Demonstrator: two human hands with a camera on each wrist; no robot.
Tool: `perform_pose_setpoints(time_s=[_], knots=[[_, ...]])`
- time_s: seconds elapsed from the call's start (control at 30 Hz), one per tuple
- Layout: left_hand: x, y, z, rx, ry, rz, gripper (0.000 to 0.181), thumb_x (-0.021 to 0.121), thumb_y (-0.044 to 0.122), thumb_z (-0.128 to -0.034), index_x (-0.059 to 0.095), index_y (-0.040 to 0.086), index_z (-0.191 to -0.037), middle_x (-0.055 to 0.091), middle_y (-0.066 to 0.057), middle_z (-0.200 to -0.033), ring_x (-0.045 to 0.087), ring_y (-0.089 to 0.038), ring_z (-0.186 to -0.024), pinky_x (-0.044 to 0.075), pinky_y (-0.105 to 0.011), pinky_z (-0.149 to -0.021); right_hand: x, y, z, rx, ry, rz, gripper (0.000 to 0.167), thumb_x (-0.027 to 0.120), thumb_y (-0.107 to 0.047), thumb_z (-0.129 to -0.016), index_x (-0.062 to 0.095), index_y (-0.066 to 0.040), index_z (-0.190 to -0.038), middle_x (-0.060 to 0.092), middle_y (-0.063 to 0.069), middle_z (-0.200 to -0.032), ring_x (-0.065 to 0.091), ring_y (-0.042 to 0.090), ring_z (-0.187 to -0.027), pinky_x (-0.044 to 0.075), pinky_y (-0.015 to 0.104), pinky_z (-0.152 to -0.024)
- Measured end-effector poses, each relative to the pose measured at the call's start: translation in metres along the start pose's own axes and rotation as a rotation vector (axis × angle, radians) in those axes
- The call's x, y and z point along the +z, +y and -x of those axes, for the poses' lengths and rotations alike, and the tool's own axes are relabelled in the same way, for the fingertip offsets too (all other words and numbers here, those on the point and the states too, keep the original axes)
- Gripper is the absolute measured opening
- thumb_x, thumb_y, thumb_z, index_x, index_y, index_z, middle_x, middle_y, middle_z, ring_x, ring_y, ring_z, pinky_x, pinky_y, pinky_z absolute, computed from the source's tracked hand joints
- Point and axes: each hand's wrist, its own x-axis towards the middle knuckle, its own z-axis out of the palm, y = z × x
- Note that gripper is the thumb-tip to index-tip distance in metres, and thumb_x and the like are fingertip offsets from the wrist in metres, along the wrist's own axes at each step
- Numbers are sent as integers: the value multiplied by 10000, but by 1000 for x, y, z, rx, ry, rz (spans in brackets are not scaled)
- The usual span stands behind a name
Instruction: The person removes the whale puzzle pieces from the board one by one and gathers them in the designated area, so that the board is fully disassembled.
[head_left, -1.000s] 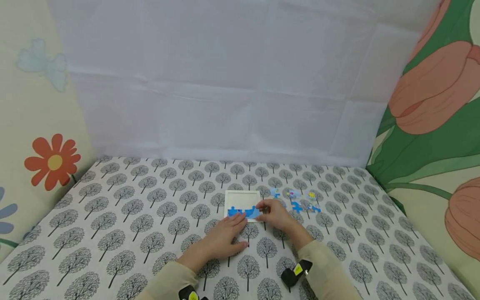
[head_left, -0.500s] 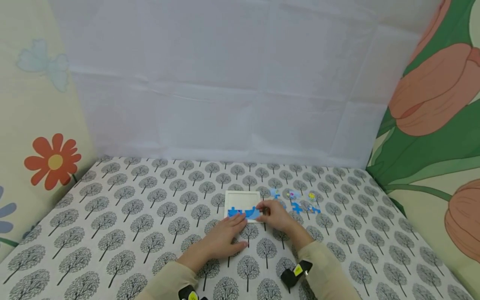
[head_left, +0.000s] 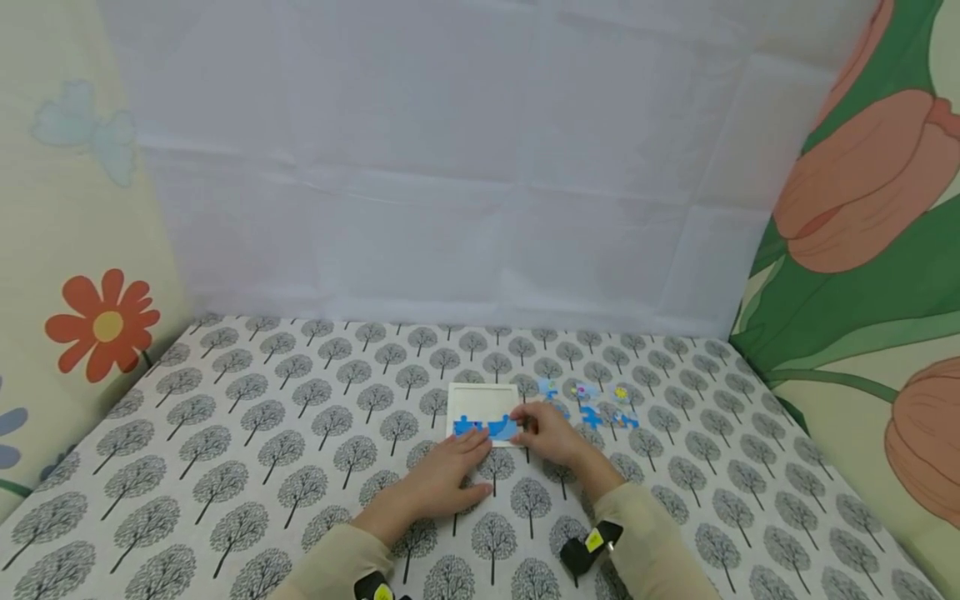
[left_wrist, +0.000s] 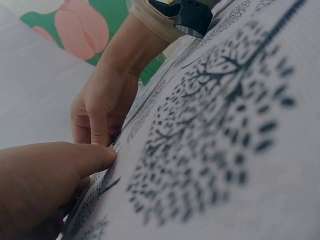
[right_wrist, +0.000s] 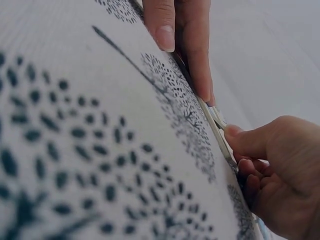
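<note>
A small white puzzle tray (head_left: pixel 482 386) lies on the patterned cloth, with blue jigsaw pieces (head_left: pixel 462 425) along its near side. My left hand (head_left: pixel 450 475) rests flat over the tray's near edge, extended fingertips on the blue pieces. At the near right corner, my right hand (head_left: pixel 553 435) pinches a blue puzzle piece (head_left: pixel 501 429) between thumb and curled fingers. In the right wrist view, the right thumb (right_wrist: pixel 245 140) presses at the tray's edge, near the left fingers (right_wrist: pixel 197 60); the held piece is mostly hidden there.
Several loose puzzle pieces (head_left: pixel 590 417) lie right of the tray, including one with a yellow flower-like print (head_left: pixel 621 392). The tree-print cloth (head_left: pixel 300 442) covers the table. A white sheet (head_left: pixel 420 167) hangs behind it, between painted side walls.
Both hands keep their places at the tray, and the pieces look the same. Only the head view has shifted very slightly.
</note>
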Motion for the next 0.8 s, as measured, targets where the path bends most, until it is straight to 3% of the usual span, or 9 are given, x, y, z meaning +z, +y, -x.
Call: perform_pose_setpoints(time_s=[0.6,0.8], knots=[[4,-3,0,-4,2,3,599,515,326,-844,357,-41,-1290,275,-157,-1359,205,-305,-1245,182,-428,-994,-3,-9,1,62,-17,-47,235,617,-75,-783,578,-4,-1003,517,1,-770,428,122,-575,391,242,-486],[3,-3,0,-1,3,-3,599,509,331,-846,355,-39,-1291,270,-154,-1363,203,-303,-1246,180,-426,-995,-4,-7,3,43,-9,-71,232,612,-65,-787,574,10,-1003,535,24,-802,441,126,-587,406,252,-503]])
